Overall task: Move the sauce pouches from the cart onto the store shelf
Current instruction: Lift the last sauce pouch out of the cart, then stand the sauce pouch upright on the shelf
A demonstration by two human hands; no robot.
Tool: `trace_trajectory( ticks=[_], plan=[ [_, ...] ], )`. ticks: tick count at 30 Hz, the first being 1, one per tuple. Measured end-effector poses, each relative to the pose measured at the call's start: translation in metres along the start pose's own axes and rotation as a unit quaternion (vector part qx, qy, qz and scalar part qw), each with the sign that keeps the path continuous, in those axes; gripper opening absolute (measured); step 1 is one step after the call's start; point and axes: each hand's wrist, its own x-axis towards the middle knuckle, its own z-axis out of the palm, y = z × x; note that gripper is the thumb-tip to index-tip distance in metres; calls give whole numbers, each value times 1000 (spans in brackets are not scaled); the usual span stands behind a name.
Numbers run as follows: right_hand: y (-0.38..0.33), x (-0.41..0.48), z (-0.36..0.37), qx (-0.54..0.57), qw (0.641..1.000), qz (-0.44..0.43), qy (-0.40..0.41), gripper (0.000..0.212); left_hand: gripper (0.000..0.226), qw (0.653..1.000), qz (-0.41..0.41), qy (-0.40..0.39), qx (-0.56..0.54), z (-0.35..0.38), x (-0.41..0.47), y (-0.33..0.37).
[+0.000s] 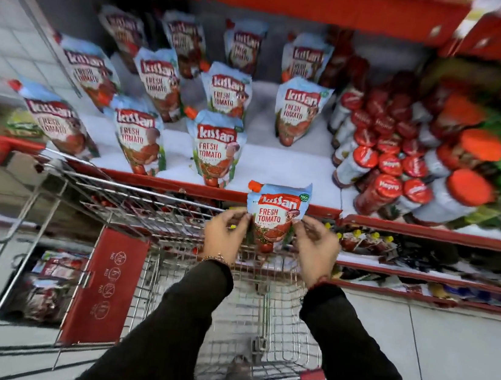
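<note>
A light-blue and red tomato sauce pouch (275, 215) with an orange cap is held upright between both hands, just below the red front edge of the store shelf (290, 166). My left hand (227, 234) pinches its left side and my right hand (315, 246) pinches its right side. Both hands hover above the wire cart (245, 313). Several matching pouches (216, 150) stand in rows on the white shelf surface. More pouches (48, 284) lie in the cart's main basket at lower left.
Red-capped sauce bottles (383, 162) crowd the shelf's right part. A bare white patch of shelf lies between the front pouches and the bottles. A red flap (104, 285) divides the cart. Lower shelves (425, 257) hold small packets. Grey floor tiles lie to the right.
</note>
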Motion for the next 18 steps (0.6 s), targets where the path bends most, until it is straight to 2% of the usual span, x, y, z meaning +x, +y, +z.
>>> trace_trajectory(
  ticks=[8, 12, 15, 18],
  plan=[
    [-61, 52, -4, 20, 998, -50, 44, 6, 12, 996, 82, 19, 22, 17, 59, 67],
    [-71, 76, -2, 61, 997, -28, 37, 15, 14, 997, 75, 23, 24, 32, 82, 81],
    [-70, 87, 1, 61, 998, -13, 7, 5, 13, 997, 57, 33, 35, 41, 91, 79],
    [-64, 91, 3, 37, 999, -11, -14, 22, 12, 998, 41, 30, 46, 46, 93, 70]
  ],
)
